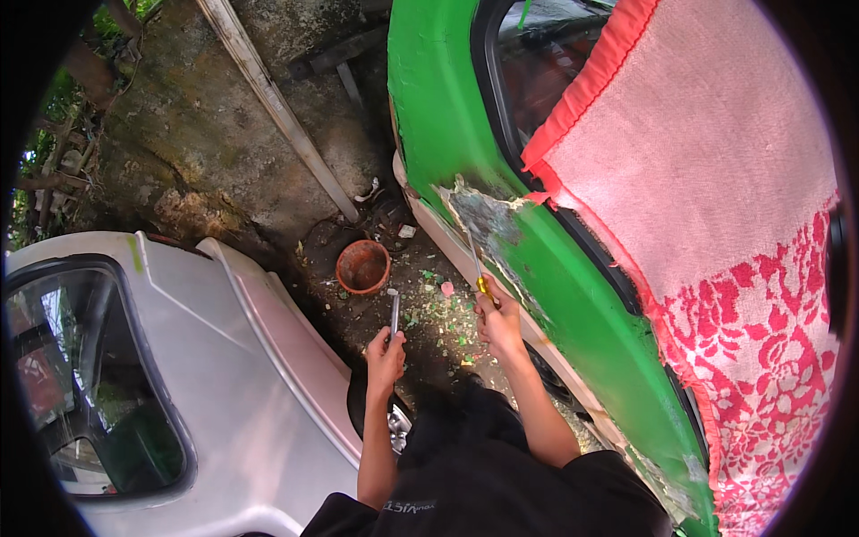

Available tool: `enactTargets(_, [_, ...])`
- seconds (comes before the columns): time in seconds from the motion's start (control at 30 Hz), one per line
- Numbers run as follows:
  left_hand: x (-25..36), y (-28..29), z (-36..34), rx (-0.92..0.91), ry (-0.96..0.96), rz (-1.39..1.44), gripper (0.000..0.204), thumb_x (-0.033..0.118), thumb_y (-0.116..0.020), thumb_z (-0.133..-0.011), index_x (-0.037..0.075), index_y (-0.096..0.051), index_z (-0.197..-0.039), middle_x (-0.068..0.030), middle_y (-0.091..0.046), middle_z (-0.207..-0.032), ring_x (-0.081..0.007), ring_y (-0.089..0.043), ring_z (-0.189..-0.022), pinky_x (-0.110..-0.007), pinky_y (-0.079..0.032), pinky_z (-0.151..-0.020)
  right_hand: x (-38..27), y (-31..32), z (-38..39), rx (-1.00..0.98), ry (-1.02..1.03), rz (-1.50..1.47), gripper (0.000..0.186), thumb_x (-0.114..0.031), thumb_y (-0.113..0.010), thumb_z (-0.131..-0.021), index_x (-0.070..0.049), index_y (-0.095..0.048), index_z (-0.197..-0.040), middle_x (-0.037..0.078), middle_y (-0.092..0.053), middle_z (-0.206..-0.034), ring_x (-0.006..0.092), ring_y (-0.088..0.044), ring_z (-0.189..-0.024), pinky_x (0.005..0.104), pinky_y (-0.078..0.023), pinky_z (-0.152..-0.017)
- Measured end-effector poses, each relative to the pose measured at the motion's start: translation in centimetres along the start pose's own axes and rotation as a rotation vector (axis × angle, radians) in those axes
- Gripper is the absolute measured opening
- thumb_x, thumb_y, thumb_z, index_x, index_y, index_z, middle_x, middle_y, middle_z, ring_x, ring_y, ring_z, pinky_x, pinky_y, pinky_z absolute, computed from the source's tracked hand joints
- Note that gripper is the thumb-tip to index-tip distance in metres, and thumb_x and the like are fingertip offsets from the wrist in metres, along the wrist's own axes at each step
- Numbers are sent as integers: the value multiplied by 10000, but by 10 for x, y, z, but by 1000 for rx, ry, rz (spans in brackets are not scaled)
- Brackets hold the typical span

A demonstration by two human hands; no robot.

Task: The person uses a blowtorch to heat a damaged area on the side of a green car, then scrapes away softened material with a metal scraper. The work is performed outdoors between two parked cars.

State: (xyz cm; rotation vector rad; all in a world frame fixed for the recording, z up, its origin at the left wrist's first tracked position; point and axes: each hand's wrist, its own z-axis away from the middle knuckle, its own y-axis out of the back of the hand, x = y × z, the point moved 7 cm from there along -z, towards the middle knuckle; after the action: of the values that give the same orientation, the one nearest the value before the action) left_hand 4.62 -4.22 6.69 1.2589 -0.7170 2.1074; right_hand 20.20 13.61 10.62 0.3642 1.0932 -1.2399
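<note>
Green car body (pixel 573 291), one patch (pixel 492 222) stripped, surrounding paint (pixel 443 98) remaining; right hand (pixel 500 322) grasping yellow-handled screwdriver (pixel 483 284), left hand (pixel 385 360) gripping metal tool (pixel 395 313).

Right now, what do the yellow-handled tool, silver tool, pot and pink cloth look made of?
Yellow-handled tool: handle probably plastic, from its bright sheen; slim grey shaft, likely metal.
Silver tool: likely bare metal, smooth grey shine.
Pot: dull orange-brown; clay or plastic, can't tell.
Pink cloth: fuzzy, towel-like textile; fibre unclear.

2 hands (pixel 386 360) (pixel 500 322) grip tightly, bare forearms (pixel 378 452) (pixel 537 407) reaching forward.
</note>
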Motion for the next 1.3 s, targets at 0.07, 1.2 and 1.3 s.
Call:
enactTargets(0.07, [-6,-10,0,-30,10,68,203,230,-549,-1005,79,-509,-874,81,-321,-517,-9,-259,-376,-220,-158,-333,-4,4,9,14,-20,2,507,-106,-504,-992,-165,-393,-1483,-3,-458,-753,42,-296,-425,224,-212,-371])
enactTargets(1.2, [27,-74,-10,-342,-101,180,373,304,-471,-1040,26,-569,-812,44,-372,-613,-47,-366,-523,-212,-337,-488,95,-25,36,-642,-428,-192,375,-303,-396,-1020,-23,-571,-1197,140,-656,-1079,265,-656,-949,421,-548,-822])
enactTargets(1.3, [34,-78,-7,-446,-101,282,380,297,-469,-1037,28,-552,-782,-13,-503,-801,-76,-389,-590,-221,-361,-566,98,-28,40,-814,-543,-377,462,-397,-405,-996,-19,-569,-1206,156,-640,-1126,301,-618,-1056,494,-486,-942])
